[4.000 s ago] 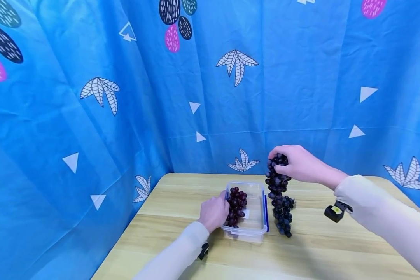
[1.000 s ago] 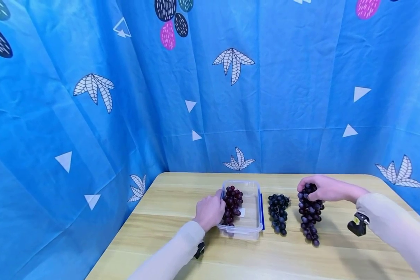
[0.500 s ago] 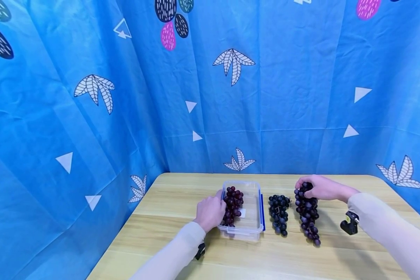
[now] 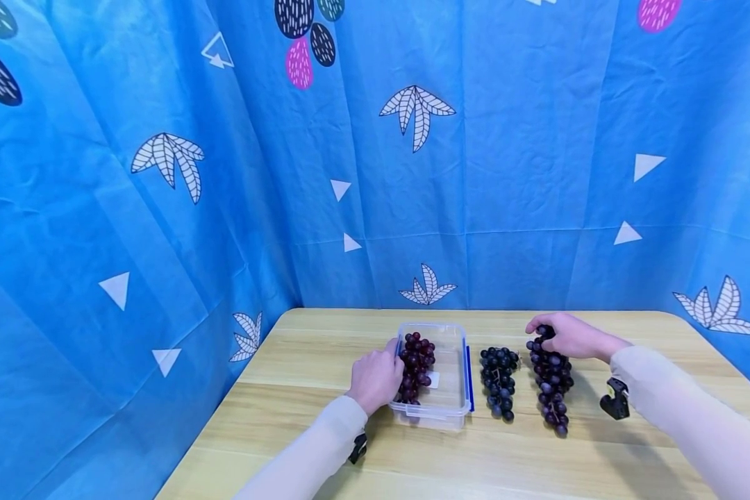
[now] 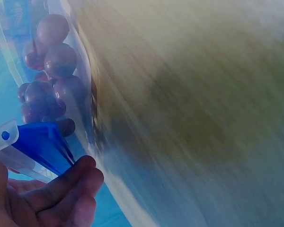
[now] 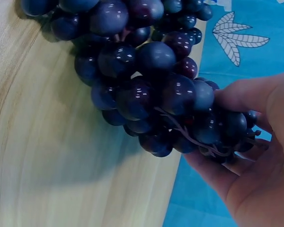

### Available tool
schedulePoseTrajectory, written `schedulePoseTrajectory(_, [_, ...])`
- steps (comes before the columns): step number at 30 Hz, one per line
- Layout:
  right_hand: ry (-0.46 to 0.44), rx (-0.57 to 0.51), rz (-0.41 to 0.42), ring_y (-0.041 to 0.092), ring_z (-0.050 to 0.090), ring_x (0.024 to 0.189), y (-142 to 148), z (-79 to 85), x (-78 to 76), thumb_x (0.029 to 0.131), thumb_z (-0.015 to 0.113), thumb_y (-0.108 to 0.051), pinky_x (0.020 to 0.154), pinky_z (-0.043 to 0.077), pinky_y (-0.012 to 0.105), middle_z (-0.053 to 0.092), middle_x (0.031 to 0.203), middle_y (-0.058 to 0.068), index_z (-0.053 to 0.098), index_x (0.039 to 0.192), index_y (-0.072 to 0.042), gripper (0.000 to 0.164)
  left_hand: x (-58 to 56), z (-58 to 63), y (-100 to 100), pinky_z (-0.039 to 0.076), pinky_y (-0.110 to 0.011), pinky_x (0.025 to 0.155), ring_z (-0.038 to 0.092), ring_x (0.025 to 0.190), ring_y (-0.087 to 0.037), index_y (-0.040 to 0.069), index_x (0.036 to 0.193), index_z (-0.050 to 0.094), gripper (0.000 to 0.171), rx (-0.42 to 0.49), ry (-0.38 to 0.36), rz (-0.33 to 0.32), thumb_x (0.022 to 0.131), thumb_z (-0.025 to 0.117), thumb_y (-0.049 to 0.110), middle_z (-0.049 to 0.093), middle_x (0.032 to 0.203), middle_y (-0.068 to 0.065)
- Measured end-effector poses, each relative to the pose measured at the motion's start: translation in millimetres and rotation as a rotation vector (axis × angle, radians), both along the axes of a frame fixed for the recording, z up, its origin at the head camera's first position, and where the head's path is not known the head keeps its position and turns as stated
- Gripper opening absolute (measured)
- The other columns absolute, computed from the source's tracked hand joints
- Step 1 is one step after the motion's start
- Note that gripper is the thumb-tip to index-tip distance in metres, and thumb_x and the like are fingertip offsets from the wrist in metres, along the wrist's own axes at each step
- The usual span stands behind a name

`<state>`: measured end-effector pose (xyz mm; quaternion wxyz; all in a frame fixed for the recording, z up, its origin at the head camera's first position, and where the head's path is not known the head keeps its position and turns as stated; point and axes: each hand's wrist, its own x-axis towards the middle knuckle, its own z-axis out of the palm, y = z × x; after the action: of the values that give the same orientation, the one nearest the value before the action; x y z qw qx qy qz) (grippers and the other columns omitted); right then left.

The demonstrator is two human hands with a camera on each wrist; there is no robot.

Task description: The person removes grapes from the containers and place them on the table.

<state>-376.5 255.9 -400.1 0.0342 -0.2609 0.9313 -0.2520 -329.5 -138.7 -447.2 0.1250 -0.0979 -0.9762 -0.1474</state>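
Moved right since four seconds ago, past the blue-black grape bunch (image 4: 498, 382), the purple grape bunch (image 4: 551, 380) now has its far, stemmed end pinched between the thumb and fingers of my right hand (image 4: 569, 335). Its long axis runs from that hand back toward me; I cannot tell whether its whole length rests on the wood-grained table (image 4: 287, 410). My left hand (image 4: 375, 379), well apart, grips the left side of the clear plastic box (image 4: 436, 411).
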Motion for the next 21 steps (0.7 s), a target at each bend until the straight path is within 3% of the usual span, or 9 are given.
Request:
schedulePoseTrajectory(12, [0.084, 0.007, -0.012, 0.045, 0.057, 0.12, -10.1, -12.7, -7.4, 0.089, 0.065, 0.0, 0.095, 0.047, 0.058, 0.062, 0.13, 0.026, 0.064, 0.125, 0.0, 0.036, 0.5, -0.8, -0.1, 0.039, -0.03, 0.047, 0.047, 0.049, -0.014, 0.012, 0.146, 0.051, 0.046, 0.012, 0.0, -0.001, 0.102, 0.049, 0.028, 0.053, 0.06, 0.002])
schedulePoseTrajectory(16, [0.071, 0.045, -0.034, 0.043, 0.057, 0.118, -12.2, -15.3, -8.0, 0.09, 0.064, 0.0, 0.09, 0.047, 0.053, 0.058, 0.135, 0.029, 0.06, 0.131, 0.002, 0.041, 0.3, -0.6, 0.6, 0.039, -0.03, 0.047, 0.047, 0.049, -0.014, 0.012, 0.146, 0.051, 0.046, 0.016, -0.006, -0.002, 0.102, 0.048, 0.028, 0.053, 0.06, 0.002])
schedulePoseTrajectory(21, [0.09, 0.084, -0.061, 0.045, 0.058, 0.118, -12.8, -18.0, -8.9, 0.092, 0.065, -0.003, 0.094, 0.047, 0.058, 0.055, 0.137, 0.032, 0.056, 0.135, 0.007, 0.045, 0.3, 0.2, 0.3, 0.039, -0.03, 0.047, 0.047, 0.048, -0.014, 0.013, 0.146, 0.051, 0.046, 0.01, -0.007, 0.003, 0.103, 0.048, 0.028, 0.052, 0.06, 0.002])
